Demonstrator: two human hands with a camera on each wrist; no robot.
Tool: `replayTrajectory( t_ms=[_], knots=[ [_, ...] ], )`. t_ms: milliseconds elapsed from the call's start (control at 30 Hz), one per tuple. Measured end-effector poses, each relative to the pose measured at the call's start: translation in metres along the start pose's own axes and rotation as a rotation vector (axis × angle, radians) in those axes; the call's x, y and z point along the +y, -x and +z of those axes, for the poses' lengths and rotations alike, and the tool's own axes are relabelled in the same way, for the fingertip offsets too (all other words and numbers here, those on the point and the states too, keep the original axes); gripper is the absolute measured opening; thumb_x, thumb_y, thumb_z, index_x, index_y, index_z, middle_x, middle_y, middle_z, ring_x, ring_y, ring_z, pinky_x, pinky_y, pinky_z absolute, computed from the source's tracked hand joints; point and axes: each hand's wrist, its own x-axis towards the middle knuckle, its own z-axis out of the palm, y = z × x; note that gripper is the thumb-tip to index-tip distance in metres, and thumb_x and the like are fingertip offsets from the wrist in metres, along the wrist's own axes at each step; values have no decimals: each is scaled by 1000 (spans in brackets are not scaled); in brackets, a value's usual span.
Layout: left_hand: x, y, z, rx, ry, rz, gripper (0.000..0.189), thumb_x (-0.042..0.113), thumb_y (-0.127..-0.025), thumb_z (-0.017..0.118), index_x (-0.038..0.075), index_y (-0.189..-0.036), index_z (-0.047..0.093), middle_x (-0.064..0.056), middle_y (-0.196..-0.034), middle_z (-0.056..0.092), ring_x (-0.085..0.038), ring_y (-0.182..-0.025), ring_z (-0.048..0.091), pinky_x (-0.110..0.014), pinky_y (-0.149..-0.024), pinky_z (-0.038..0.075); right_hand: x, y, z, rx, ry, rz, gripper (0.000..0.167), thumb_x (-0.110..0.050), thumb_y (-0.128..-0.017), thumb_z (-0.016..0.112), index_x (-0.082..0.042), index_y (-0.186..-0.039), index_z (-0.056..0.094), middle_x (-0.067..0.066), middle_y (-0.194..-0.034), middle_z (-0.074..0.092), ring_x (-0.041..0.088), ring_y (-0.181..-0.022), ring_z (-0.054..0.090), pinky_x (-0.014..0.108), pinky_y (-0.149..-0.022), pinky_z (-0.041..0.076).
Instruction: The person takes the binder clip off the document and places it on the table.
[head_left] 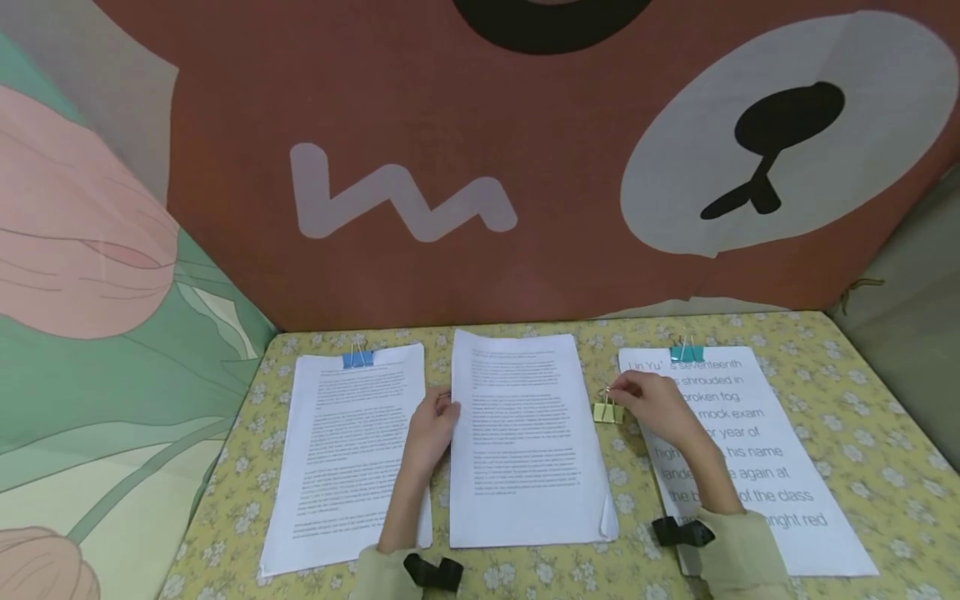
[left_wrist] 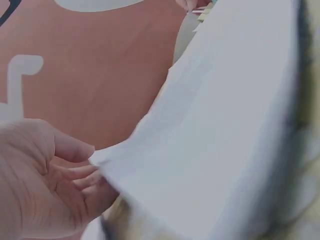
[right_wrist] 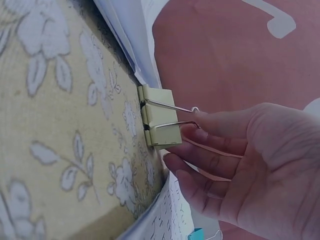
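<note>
A stack of printed paper [head_left: 517,442] lies in the middle, its lower right corner slightly curled. My left hand [head_left: 432,429] grips the stack's left edge; in the left wrist view the thumb lies on top of the paper and the fingers curl beneath it. To the right of the stack, my right hand [head_left: 652,404] pinches a yellow binder clip [head_left: 608,412] by its wire handles. The right wrist view shows the clip's body [right_wrist: 162,117] apart from the fingers, with the thumb against the handle ends.
At left lies a printed stack [head_left: 352,467] with a blue binder clip [head_left: 358,358] on its top edge. A large-print stack [head_left: 795,525] at right carries a teal binder clip [head_left: 687,353]. The flowered tablecloth [head_left: 225,517] reaches a brown patterned wall [head_left: 420,283].
</note>
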Motion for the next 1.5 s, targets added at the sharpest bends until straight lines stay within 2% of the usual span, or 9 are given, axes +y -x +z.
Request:
replayTrajectory(
  t_ms=[167,333,433,633,767,867,1133,1333,1500],
  knots=[
    [8,4,-15,168,-105,97,36,15,-106,54,-3,-136,61,-17,-119,70,-30,-102,69,-44,-86,57,-3,1,-2,13,-13,13,16,-12,-105,61,0,-103,72,5,-83,68,18,-67,56,37,-61,47],
    [12,7,-31,269,-130,137,31,12,-105,55,-3,-131,65,-19,-120,70,-32,-105,68,-48,-90,55,-9,2,-3,56,-12,15,21,-15,-107,59,2,-110,71,9,-93,71,23,-80,64,38,-64,51],
    [14,9,-38,292,-136,166,29,9,-105,55,-3,-128,66,-19,-120,70,-34,-108,67,-50,-93,54,-15,4,-6,95,-1,3,24,-17,-108,57,3,-115,69,14,-100,72,31,-90,68,44,-71,56],
    [22,16,-52,278,-166,199,30,10,-105,55,-3,-130,65,-20,-125,68,-38,-119,63,-53,-98,52,-35,7,-13,202,-1,-19,30,-21,-108,57,6,-120,66,23,-110,71,41,-101,68,56,-82,57],
    [25,22,-65,303,-205,226,30,9,-105,55,-4,-129,65,-22,-127,66,-40,-120,62,-54,-97,53,-54,4,-12,208,-20,-46,33,-23,-108,57,5,-124,65,25,-115,69,42,-103,67,56,-83,56],
    [22,27,-76,316,-249,233,31,9,-105,54,-5,-130,65,-25,-127,64,-41,-120,61,-55,-97,52,-68,0,-8,196,-60,-60,34,-25,-108,57,3,-126,65,23,-115,69,41,-104,67,55,-85,56],
    [1,36,-111,319,-366,150,36,10,-105,53,-12,-132,60,-33,-137,53,-50,-133,49,-61,-111,39,-98,-17,15,165,-124,-83,30,-24,-107,59,1,-121,67,16,-108,72,33,-104,68,51,-88,57],
    [-15,39,-138,289,-432,13,45,13,-106,49,-14,-141,50,-39,-148,38,-57,-139,37,-66,-113,33,-118,-29,41,133,-142,-130,24,-18,-105,62,1,-117,68,15,-104,73,32,-99,70,49,-86,58],
    [-28,40,-151,287,-467,-100,54,18,-106,46,-13,-151,39,-39,-155,28,-57,-143,28,-67,-116,27,-134,-36,69,85,-163,-171,22,-19,-105,63,0,-114,70,11,-100,74,31,-94,71,48,-83,58]
  ],
)
